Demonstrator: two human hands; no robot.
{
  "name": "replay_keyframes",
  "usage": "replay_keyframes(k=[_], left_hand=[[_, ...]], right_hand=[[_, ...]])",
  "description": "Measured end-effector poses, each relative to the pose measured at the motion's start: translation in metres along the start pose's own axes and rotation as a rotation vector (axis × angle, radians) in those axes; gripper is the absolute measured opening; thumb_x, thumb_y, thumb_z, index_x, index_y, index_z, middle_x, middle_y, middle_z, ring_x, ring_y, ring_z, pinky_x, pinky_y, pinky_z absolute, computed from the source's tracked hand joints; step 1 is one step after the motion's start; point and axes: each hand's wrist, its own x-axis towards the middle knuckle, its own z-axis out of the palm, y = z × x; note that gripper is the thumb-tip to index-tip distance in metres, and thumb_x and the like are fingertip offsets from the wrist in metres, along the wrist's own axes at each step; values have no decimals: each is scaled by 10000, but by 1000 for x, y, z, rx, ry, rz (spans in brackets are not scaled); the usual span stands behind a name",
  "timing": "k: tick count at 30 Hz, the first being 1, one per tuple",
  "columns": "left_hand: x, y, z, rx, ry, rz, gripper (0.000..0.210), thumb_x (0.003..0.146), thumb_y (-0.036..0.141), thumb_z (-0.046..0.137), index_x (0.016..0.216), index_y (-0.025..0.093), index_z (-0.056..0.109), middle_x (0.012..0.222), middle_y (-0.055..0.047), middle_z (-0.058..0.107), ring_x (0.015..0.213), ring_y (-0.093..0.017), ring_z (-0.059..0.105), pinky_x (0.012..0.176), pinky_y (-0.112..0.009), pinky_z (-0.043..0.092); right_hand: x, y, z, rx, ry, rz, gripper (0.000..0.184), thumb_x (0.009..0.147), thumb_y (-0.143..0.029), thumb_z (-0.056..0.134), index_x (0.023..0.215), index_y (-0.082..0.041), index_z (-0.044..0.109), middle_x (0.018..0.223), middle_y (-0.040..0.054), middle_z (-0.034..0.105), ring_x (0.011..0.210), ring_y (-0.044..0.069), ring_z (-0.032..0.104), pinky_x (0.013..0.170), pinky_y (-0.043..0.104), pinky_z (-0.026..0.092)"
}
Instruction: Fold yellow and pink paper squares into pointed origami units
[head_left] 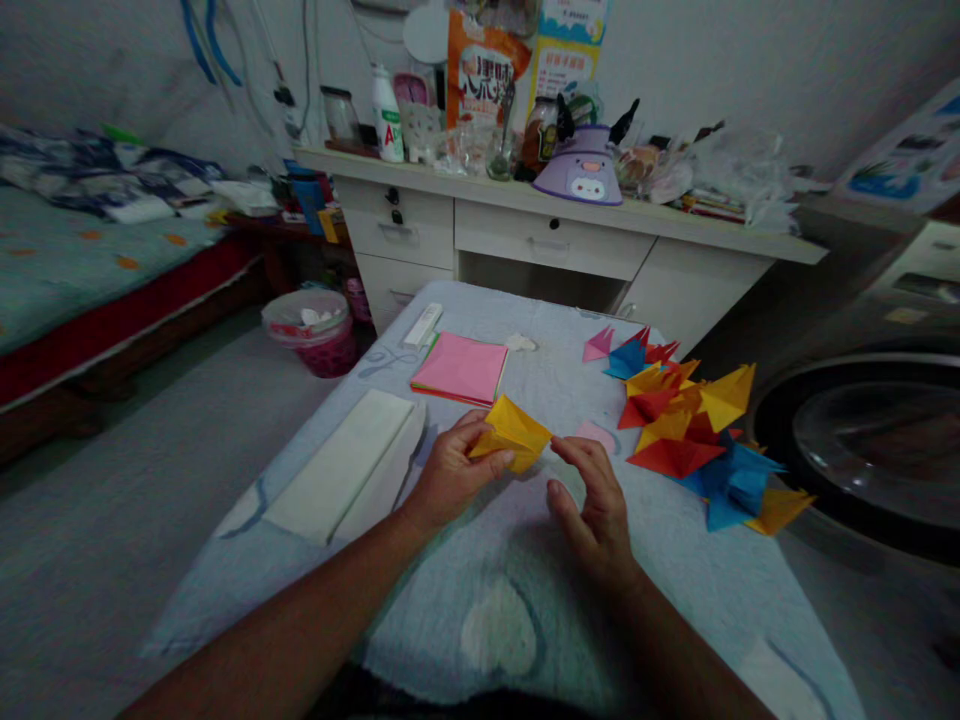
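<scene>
Between the thumb and fingers of my left hand (459, 465) is a piece of folded yellow origami paper (517, 432), held above the cloth-covered table. My right hand (596, 500) is at the paper's right tip, thumb and fingers apart; whether a fingertip touches the tip I cannot tell. Beyond the hands lies a stack of square origami paper (461, 366) with a pink sheet on top. To the right sits a heap of folded paper cranes (679, 425) in red, yellow, blue and pink.
A pale folded cloth or paper (341, 465) lies at the table's left, and a white remote-like object (424, 325) near its far edge. A white cabinet (405, 235) with a cluttered top stands behind. A pink bin (322, 340) is on the floor; a washing machine (870, 400) stands right.
</scene>
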Motion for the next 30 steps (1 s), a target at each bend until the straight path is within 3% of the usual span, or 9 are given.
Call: replay_keyframes(k=[9,17,23,30], left_hand=[[1,-5,-2,-102,21,-56,220,776,269,709,950,141,662,869,-18,595,684,-103,545,543,-187,464],[0,-2,-1,-111,-49,-34,222,781,286,709,944,139,676,919,-29,569,703,-99,544,540,-182,461],[0,0,-1,-123,-40,-34,231,773,303,719,931,139,678,901,-31,574,719,-110,550,539,-183,461],[0,-1,-1,-126,-56,-31,231,782,286,714,965,151,676,932,-34,573,691,-96,534,524,-177,456]], right_hand=[[-1,0,0,8,-26,10,452,902,-212,513,1347,-289,491,1158,80,502,1114,244,489,943,448,414],[0,-1,0,21,-60,-1,479,897,-216,512,1369,-290,476,1174,87,490,1116,251,481,937,454,424],[-1,0,1,45,3,-2,502,884,-216,529,1372,-286,436,1160,81,515,1083,248,491,906,447,430],[-1,0,1,50,-47,-5,493,894,-213,513,1378,-282,449,1174,88,493,1097,246,478,919,451,429]])
